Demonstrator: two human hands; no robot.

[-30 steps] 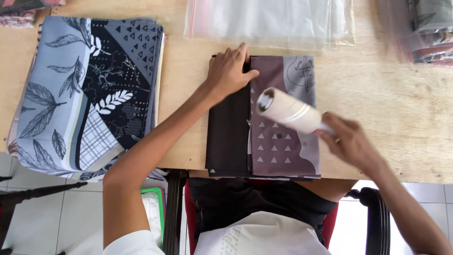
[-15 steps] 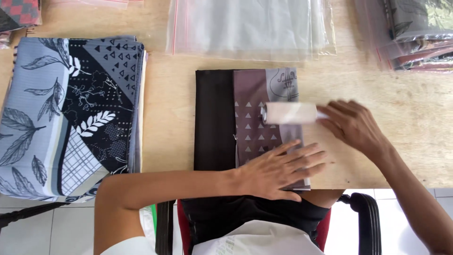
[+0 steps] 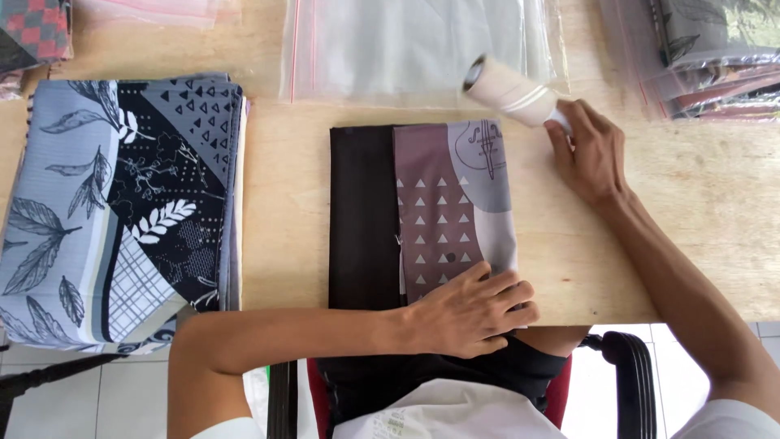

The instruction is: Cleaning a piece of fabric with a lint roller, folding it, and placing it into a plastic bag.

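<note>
1. A folded cloth lies flat at the centre of the frame on the wooden table; its left part is plain black, its right part maroon with white triangles and a grey patch at the upper right.
2. The left hand rests palm down on the cloth's lower right corner, at the table's near edge, fingers spread flat and closed around nothing.
3. The right hand sits just right of the cloth's upper right corner, its fingers closed around the handle end of a white lint roller.
4. The roller points up and left, its roll lying over the lower edge of a clear zip bag and just above the cloth's top edge; whether it touches the cloth cannot be told.
5. That bag lies flat in the upper middle of the frame, just beyond the cloth.
6. At the left of the frame, apart from the cloth, is a stack of folded cloths in blue, grey and black with leaf prints.
7. In the upper right corner lie bagged folded cloths; in the upper left corner, a red and grey checked cloth.
8. A chair armrest shows below the table edge at lower right.
</note>
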